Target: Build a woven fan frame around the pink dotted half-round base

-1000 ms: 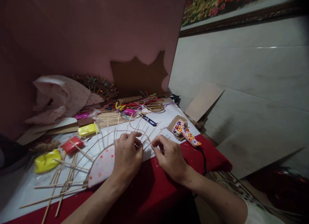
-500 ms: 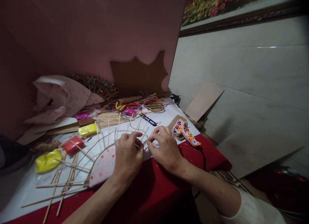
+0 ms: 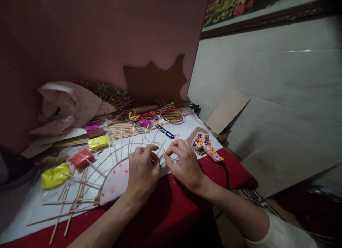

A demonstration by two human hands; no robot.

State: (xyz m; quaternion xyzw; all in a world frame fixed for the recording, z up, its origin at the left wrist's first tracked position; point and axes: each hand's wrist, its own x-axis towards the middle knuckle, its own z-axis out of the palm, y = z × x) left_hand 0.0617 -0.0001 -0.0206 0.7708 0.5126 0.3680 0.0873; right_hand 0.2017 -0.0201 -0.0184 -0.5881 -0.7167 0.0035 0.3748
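Observation:
A half-round panel [image 3: 114,184] covered in pale pink dotted cloth lies near the table's front edge, thin wooden sticks [image 3: 92,164] fanning out from its curved rim. A thin brown cord [image 3: 107,157] arcs loosely across the sticks. My left hand [image 3: 143,171] lies over the panel's right part, thumb and fingers curled together; what they pinch is hidden. Just to its right, my right hand [image 3: 185,166] pinches a slender stick [image 3: 167,148] at the panel's right end. Whether cord is also between those fingers cannot be made out.
Blue thread snips [image 3: 165,131] lie behind my hands. A flower-patterned glue gun [image 3: 205,147] rests on cardboard at right. Yellow packets [image 3: 55,176] and a red packet [image 3: 81,159] sit left, near crossed loose sticks [image 3: 60,216]. Behind are a stick bundle [image 3: 123,131] and coloured pipe cleaners [image 3: 149,114].
The whole view has shifted slightly. Both hands keep nearly the same place and pinched pose, with only slight finger movement.

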